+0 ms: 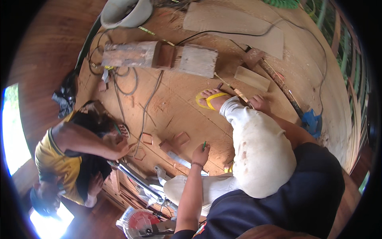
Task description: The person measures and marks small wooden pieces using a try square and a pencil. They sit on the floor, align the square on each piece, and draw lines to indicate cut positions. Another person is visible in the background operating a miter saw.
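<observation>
My left hand (200, 155) is closed round a thin green pencil (204, 145) that points up from the fist. Just left of it, a silver metal blade (179, 159) lies against small reddish wood blocks (181, 138). My right hand (259, 102) rests low beside my sandalled foot (213, 98), fingers curled; whether they grip anything is hidden. A narrow marked strip (234, 90) runs from near that hand to a long timber piece (197, 59), which has a reddish notch in its middle.
Another person (67, 151) crouches at left. A circular saw with a red blade (139, 223) stands at lower left. Black cable (227, 34) crosses plywood (234, 28). A board offcut (252, 79), a long bar (282, 87), a pale tub (126, 14) and wood shavings lie around.
</observation>
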Action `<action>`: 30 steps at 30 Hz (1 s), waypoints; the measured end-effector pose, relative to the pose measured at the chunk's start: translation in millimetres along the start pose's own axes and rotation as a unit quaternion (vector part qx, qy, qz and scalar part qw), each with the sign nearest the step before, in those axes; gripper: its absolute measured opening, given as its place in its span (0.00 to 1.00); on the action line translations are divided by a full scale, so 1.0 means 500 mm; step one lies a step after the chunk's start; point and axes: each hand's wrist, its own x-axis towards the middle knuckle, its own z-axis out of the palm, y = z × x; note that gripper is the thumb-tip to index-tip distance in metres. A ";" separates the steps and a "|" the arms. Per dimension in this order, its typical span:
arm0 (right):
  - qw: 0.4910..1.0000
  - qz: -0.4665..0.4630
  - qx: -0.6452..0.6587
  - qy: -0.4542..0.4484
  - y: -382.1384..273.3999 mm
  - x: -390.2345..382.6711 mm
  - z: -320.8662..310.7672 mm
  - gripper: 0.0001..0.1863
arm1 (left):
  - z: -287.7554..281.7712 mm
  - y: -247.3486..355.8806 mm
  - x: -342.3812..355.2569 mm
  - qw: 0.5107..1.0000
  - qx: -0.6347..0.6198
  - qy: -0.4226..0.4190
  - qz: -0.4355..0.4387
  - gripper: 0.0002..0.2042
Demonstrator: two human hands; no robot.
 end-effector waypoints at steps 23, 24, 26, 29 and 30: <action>0.950 -0.055 -0.165 -0.259 -0.134 0.202 0.160 0.27 | -0.018 0.063 -0.086 0.982 -0.118 0.098 0.113 0.16; 0.949 -0.059 -0.167 -0.261 -0.138 0.204 0.164 0.27 | -0.019 0.063 -0.089 0.981 -0.117 0.104 0.118 0.16; 0.945 -0.071 -0.174 -0.267 -0.140 0.211 0.163 0.28 | -0.018 0.061 -0.095 0.979 -0.114 0.116 0.125 0.15; 0.941 -0.085 -0.177 -0.277 -0.138 0.222 0.151 0.29 | -0.019 0.057 -0.105 0.981 -0.117 0.116 0.106 0.15; 0.939 -0.089 -0.177 -0.280 -0.135 0.224 0.142 0.29 | -0.019 0.056 -0.110 0.980 -0.120 0.118 0.103 0.15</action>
